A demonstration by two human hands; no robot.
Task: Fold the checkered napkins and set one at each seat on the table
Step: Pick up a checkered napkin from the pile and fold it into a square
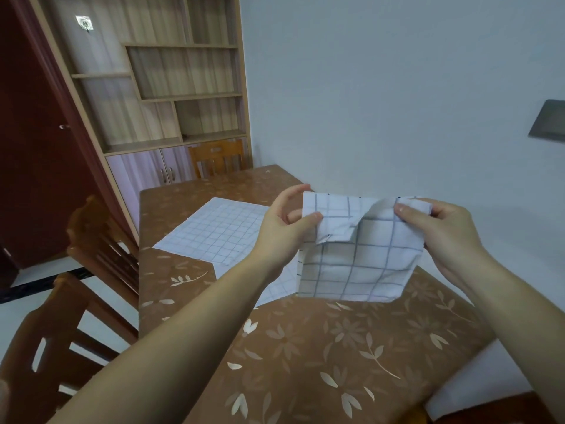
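**First:** Nearest the lens, the left forearm (171,338) and the right forearm (519,301) are stretched forward over the surface (305,347). What is being held?

**Second:** A checkered napkin (357,264) is held up in the air above the surface, hanging from its top edge. Its upper left corner is pinched between the thumb and fingers (315,216) of the left hand (284,228). Its upper right corner is gripped by the right hand (440,231), with the thumb laid on the front and the other fingers curled behind the cloth.

**First:** Which step is judged to be in hand?

**Second:** Folding, it seems. A flap is turned down across the top of the held napkin and is rumpled in the middle, so a fold looks begun but not squared. No folded napkin is seen set at a seat.

**First:** What is called for next?

**Second:** Probably the top edges should be matched and the cloth drawn taut, then laid down and pressed flat. Thin cloth is easily skewed, so both corners would need to be kept level.

**First:** And around the held napkin?

**Second:** To its left and beyond it, a second napkin (214,231) is spread flat on the surface. Below its lower left corner more checked cloth is seen; whether that is a separate piece cannot be told. Further left, wooden chairs (101,237) are drawn up to the surface's edge. Far beyond it one chair (218,157) is placed before a shelf unit (183,71).
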